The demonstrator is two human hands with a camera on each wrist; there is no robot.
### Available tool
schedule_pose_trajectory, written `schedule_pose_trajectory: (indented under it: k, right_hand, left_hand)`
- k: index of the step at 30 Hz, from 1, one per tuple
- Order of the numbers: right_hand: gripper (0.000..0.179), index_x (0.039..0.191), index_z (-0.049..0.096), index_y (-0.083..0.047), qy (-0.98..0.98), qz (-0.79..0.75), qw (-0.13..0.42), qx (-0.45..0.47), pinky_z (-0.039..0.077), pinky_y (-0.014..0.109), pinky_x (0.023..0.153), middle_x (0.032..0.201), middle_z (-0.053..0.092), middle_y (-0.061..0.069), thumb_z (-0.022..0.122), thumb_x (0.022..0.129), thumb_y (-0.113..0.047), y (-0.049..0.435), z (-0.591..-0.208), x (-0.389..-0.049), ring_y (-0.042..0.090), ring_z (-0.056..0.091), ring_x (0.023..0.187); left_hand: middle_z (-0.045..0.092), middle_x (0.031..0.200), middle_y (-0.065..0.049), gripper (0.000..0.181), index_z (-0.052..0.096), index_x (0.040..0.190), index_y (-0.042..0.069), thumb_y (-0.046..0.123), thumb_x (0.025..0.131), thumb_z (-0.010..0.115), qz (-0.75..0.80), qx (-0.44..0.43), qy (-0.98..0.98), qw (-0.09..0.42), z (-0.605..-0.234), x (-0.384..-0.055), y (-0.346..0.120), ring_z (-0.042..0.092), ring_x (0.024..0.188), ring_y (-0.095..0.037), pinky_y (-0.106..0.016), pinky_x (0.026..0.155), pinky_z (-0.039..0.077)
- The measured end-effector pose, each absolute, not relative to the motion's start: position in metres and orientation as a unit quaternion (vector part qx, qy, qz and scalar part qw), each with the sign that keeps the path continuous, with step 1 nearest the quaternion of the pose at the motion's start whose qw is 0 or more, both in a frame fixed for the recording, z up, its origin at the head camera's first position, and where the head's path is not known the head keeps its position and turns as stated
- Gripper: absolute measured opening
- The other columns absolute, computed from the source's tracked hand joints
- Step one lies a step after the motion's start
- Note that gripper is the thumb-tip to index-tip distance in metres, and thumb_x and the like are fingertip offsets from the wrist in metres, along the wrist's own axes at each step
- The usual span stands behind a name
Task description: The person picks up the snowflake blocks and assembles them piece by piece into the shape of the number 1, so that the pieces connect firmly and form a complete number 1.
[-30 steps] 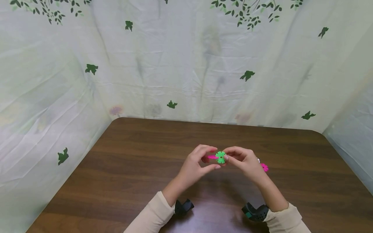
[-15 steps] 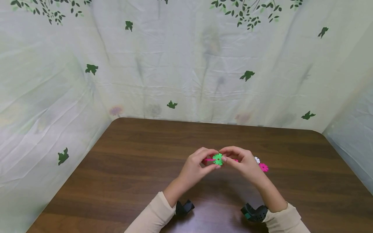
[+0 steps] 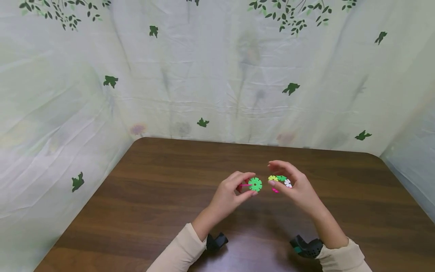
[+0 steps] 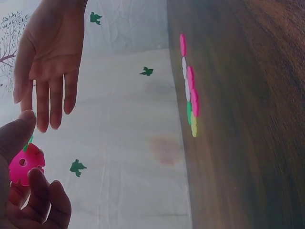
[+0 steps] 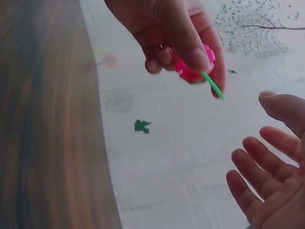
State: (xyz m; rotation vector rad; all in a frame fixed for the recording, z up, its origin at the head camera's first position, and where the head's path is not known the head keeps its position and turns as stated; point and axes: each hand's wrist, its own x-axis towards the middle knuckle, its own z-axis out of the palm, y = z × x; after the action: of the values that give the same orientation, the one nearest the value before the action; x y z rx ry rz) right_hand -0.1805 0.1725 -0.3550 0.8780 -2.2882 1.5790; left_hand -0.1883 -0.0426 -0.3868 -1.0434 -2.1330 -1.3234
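Left hand [image 3: 227, 193]: joined discs [image 3: 255, 184] pinched | right hand [image 3: 301, 192]: nothing gripped | other discs [image 3: 281, 178]: seen right of joined discs, nearer right hand

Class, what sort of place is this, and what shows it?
Probably an indoor tabletop recording setup: a wood-grain table, a leaf-printed cloth hung behind it, and black devices worn at both wrists.

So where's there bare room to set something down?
Bare wood shows left of the left hand, toward the left edge of the table; right of the right hand; and in the strip between both hands and the curtain. It's crowded around the hands: the left hand holds a green disc and a pink disc; other discs lie by the right hand.
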Motion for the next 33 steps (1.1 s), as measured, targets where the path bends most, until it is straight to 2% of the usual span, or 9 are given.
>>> schedule_pose_trajectory:
  k: [5, 11, 17, 22, 27, 31, 33]
  right_hand:
    - [0.060, 0.130, 0.041, -0.006, -0.796, 0.524, 0.132, 0.275, 0.037, 0.020, 0.090, 0.124, 0.047, 0.007, 0.068, 0.077, 0.001, 0.187, -0.356, -0.181, 0.016, 0.045, 0.112]
    - [0.067, 0.133, 0.037, -0.006, -0.817, 0.503, 0.146, 0.242, 0.036, 0.015, 0.089, 0.127, 0.044, 0.009, 0.069, 0.075, 0.003, 0.207, -0.362, -0.183, 0.014, 0.041, 0.115]
    - [0.069, 0.134, 0.036, -0.009, -0.841, 0.477, 0.155, 0.205, 0.035, 0.012, 0.087, 0.127, 0.045, 0.008, 0.071, 0.075, -0.001, 0.224, -0.372, -0.182, 0.009, 0.042, 0.115]
    - [0.068, 0.136, 0.034, -0.011, -0.857, 0.461, 0.145, 0.179, 0.035, 0.009, 0.084, 0.128, 0.044, 0.012, 0.070, 0.078, -0.006, 0.239, -0.384, -0.182, 0.022, 0.041, 0.116]
    - [0.067, 0.135, 0.032, -0.005, -0.870, 0.446, 0.136, 0.163, 0.032, 0.006, 0.083, 0.126, 0.043, 0.017, 0.069, 0.079, -0.008, 0.253, -0.401, -0.185, 0.033, 0.041, 0.113]
    - [0.066, 0.134, 0.031, -0.002, -0.870, 0.448, 0.128, 0.158, 0.030, 0.004, 0.084, 0.126, 0.042, 0.020, 0.068, 0.079, -0.007, 0.261, -0.413, -0.188, 0.035, 0.040, 0.113]
    - [0.066, 0.134, 0.031, -0.001, -0.872, 0.448, 0.122, 0.154, 0.030, 0.004, 0.084, 0.126, 0.042, 0.020, 0.068, 0.080, -0.010, 0.264, -0.419, -0.190, 0.029, 0.040, 0.116]
  left_hand:
    - [0.057, 0.091, 0.001, 0.040, 0.062, 0.107, 0.004, 0.008, 0.070, 0.076, -0.472, -0.373, -0.768, 0.219, -0.387, -0.189, -0.044, 0.053, 0.068, -0.013, -0.015, 0.057, 0.044]
    - [0.057, 0.089, 0.001, 0.040, 0.062, 0.106, 0.006, 0.006, 0.068, 0.077, -0.478, -0.374, -0.763, 0.222, -0.387, -0.190, -0.045, 0.051, 0.066, -0.010, -0.015, 0.056, 0.044]
    - [0.057, 0.089, 0.000, 0.039, 0.062, 0.106, 0.006, 0.008, 0.069, 0.077, -0.480, -0.378, -0.759, 0.224, -0.386, -0.190, -0.046, 0.054, 0.066, -0.015, -0.014, 0.057, 0.044]
    - [0.057, 0.089, 0.000, 0.039, 0.062, 0.105, 0.006, 0.008, 0.069, 0.077, -0.479, -0.376, -0.762, 0.220, -0.383, -0.188, -0.046, 0.054, 0.066, -0.016, -0.014, 0.057, 0.044]
    - [0.057, 0.088, 0.000, 0.039, 0.062, 0.106, 0.006, 0.009, 0.069, 0.077, -0.479, -0.371, -0.765, 0.216, -0.382, -0.188, -0.046, 0.053, 0.066, -0.013, -0.016, 0.057, 0.044]
    - [0.057, 0.088, 0.000, 0.040, 0.062, 0.106, 0.006, 0.009, 0.069, 0.077, -0.476, -0.371, -0.768, 0.216, -0.382, -0.188, -0.046, 0.051, 0.067, -0.008, -0.017, 0.057, 0.044]
    - [0.057, 0.089, 0.001, 0.040, 0.062, 0.106, 0.006, 0.008, 0.069, 0.077, -0.477, -0.370, -0.768, 0.213, -0.383, -0.188, -0.047, 0.052, 0.067, -0.010, -0.018, 0.056, 0.045]
